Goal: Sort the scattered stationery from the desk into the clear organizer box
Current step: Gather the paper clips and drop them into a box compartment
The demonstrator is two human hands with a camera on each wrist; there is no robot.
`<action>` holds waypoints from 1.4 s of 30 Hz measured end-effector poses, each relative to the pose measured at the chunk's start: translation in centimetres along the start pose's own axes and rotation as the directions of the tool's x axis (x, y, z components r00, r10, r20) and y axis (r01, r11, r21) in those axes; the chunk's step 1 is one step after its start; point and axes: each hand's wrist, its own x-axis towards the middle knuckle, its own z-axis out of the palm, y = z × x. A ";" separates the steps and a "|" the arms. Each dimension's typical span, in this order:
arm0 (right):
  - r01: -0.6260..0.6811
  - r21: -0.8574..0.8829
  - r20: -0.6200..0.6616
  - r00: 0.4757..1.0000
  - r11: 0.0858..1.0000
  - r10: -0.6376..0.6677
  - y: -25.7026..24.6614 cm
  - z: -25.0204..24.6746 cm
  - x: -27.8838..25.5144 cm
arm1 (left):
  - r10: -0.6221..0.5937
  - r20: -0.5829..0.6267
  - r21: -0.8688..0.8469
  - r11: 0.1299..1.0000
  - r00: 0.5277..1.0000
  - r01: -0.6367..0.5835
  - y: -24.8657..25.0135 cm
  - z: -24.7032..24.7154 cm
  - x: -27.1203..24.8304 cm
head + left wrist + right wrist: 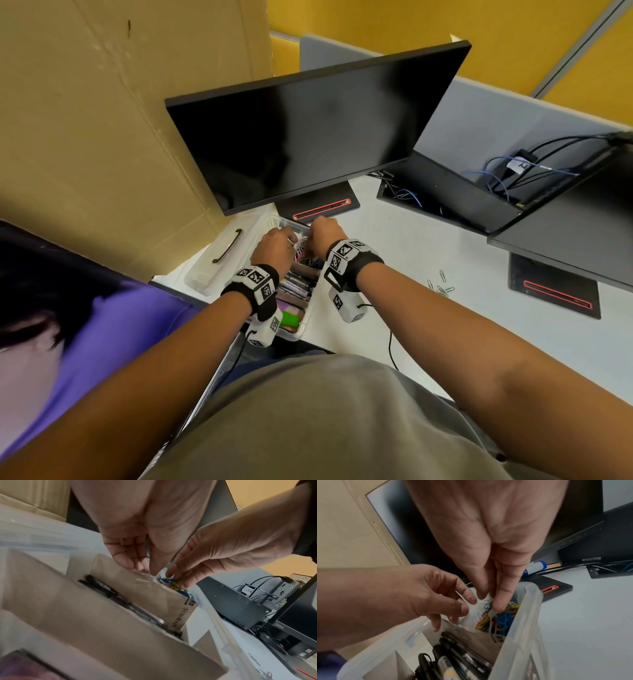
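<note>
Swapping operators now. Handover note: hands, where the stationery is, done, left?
Left hand: fingers curled at the clear bag of coloured paper clips, in the far compartment of the organizer box; whether it grips the bag is unclear.
Right hand: fingertips pinch into the clips at the bag's mouth.
Done: black pens in the next compartment, green item nearer the body.
Left: loose paper clips on the desk right of the box; the lid lies off to its left.

box (305, 320) contents half hidden by hands, loose clips (442, 286) tiny
</note>
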 end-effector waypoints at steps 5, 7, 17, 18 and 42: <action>0.098 -0.024 -0.029 0.995 0.995 -0.099 0.9 0.7 -0.3 | 0.010 0.015 0.009 1.000 1.000 -0.010 -0.1 0.2 0.0; 0.136 -0.007 -0.008 0.991 0.991 -0.136 1.4 0.8 -0.4 | 0.016 0.014 0.009 1.000 1.000 -0.016 0.0 0.2 0.1; 0.146 0.202 -0.181 0.977 0.968 -0.110 6.5 -1.1 -1.6 | 0.047 -0.055 -0.007 0.999 0.997 -0.048 2.6 1.0 0.7; 0.140 0.208 -0.184 0.978 0.968 -0.101 7.3 -1.2 -1.8 | 0.064 -0.050 -0.008 0.998 0.997 -0.065 3.3 1.2 0.8; -0.309 0.151 0.015 0.950 0.939 0.311 30.2 -0.4 -7.3 | 0.288 0.339 0.128 0.929 0.896 -0.347 16.6 12.4 -0.2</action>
